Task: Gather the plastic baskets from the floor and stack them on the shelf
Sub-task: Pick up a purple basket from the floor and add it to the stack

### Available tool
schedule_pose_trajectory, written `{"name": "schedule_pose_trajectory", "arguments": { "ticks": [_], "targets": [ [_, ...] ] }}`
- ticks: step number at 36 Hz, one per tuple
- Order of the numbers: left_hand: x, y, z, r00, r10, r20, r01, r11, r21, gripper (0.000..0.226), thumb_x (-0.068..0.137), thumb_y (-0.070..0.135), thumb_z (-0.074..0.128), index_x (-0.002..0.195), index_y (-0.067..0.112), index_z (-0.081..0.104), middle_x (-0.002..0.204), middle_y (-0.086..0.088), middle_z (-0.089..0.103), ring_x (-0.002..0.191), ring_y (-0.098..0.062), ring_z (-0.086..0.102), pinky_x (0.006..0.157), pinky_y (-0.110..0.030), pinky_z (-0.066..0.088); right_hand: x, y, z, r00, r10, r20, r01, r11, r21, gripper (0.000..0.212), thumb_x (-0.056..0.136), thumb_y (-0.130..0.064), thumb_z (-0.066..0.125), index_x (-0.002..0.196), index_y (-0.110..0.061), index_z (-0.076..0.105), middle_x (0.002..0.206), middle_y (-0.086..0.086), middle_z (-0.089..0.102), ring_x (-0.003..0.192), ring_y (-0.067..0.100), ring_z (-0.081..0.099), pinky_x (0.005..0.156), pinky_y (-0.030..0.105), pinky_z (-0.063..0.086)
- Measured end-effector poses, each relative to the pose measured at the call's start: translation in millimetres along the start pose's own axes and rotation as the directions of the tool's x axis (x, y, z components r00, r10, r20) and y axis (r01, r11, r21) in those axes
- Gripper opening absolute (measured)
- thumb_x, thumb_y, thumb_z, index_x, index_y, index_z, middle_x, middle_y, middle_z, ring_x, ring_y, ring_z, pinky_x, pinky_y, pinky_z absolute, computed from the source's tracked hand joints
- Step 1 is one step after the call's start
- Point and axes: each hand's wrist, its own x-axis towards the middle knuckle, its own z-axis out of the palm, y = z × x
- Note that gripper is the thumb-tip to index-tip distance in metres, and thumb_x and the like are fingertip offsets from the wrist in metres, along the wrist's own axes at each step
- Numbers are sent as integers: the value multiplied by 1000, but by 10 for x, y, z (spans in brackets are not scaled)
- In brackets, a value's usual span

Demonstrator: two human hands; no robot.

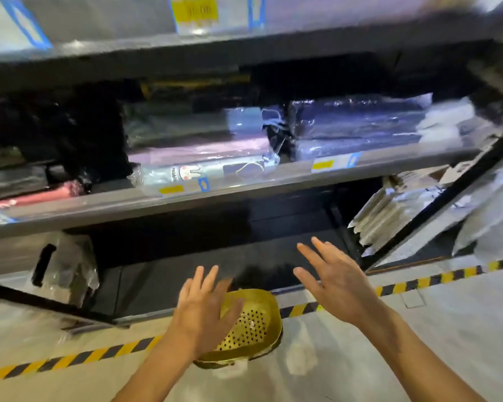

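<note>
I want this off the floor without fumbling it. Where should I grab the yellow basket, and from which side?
Probably the rim, from above. The yellow basket sits open side up on the floor, its raised rim exposed on the right, which the open right hand could take. The left hand covers the other edge and could take that.

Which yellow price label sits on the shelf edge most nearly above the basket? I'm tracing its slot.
The left one on the middle shelf edge, under the rabbit-print package; the other lies farther right of the yellow basket.
</note>
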Motion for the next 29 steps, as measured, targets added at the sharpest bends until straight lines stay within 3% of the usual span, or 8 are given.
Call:
{"name": "schedule_pose_trajectory", "arguments": {
  "ticks": [2, 4, 6, 11, 15, 18, 25, 29],
  "targets": [
    [-156, 348, -369, 996, 88, 23, -88, 996, 28, 103, 75, 85, -13, 159, 37, 21, 171, 1, 3, 157, -28, -8, 126, -46, 2, -267, -10, -463, 999, -15, -39, 13, 999, -52, 89, 92, -78, 2, 156, -30, 39, 163, 8, 36, 147, 35, 38, 117, 48, 34],
    [-275, 696, -707, 989, 149, 1, -149, 988, 27, 81, 90, 79, 8, 160, 38, 16, 171, 2, -2, 156, -26, -14, 126, -45, -3, -562, 24, -892, 1000, 11, -5, -11, 994, -110, 98, 82, -79, -13, 162, -34, 21, 169, 5, 19, 155, 31, 22, 123, 45, 23],
    [-365, 1031, -999, 978, 206, -21, -204, 978, 52, 87, 84, 81, 2, 160, 40, 13, 170, 5, -4, 155, -23, -17, 126, -44, -7, -856, 78, -1260, 999, 33, -38, -38, 989, -143, 110, 72, -80, -30, 163, -36, 12, 171, 3, 12, 156, 29, 18, 125, 44, 20],
    [-536, 1778, -1442, 912, 394, -116, -380, 916, 129, 102, 70, 80, -13, 160, 39, 14, 171, 3, 1, 157, -26, -8, 126, -46, -1, -1508, 374, -1790, 976, 191, -100, -206, 962, -177, 118, 65, -81, -38, 162, -35, 10, 171, 5, 12, 156, 30, 17, 125, 46, 19],
    [-584, 2290, -1567, 832, 550, -71, -540, 833, 120, 92, 80, 79, -1, 160, 37, 15, 171, 3, 2, 157, -26, -8, 125, -47, -4, -1996, 618, -2013, 922, 344, -177, -372, 915, -159, 99, 78, -78, -17, 163, -35, 12, 171, 3, 12, 155, 29, 18, 123, 46, 23],
    [-578, 2650, -1587, 758, 653, -14, -642, 749, 166, 79, 93, 74, 11, 161, 35, 15, 171, 1, 1, 156, -27, -11, 125, -48, -5, -2345, 776, -2079, 845, 474, -247, -509, 855, -102, 82, 91, -74, 2, 162, -35, 15, 170, 3, 18, 152, 29, 23, 122, 45, 25],
    [-612, 3317, -1580, 578, 804, 140, -812, 550, 193, 85, 89, 78, 10, 161, 33, 17, 171, 0, 4, 157, -28, -7, 126, -48, -1, -3144, 852, -2055, 601, 758, -253, -770, 634, 74, 119, 62, -86, -28, 161, -37, 16, 171, 3, 14, 154, 27, 19, 124, 44, 21],
    [-735, 3660, -1555, 471, 856, 212, -879, 436, 194, 99, 78, 83, 0, 161, 32, 17, 171, 0, 6, 157, -27, -5, 126, -47, 2, -3606, 796, -1971, 458, 859, -229, -850, 499, 170, 117, 60, -86, -22, 161, -38, 15, 171, 3, 13, 155, 27, 18, 124, 43, 21]
  ]
}}
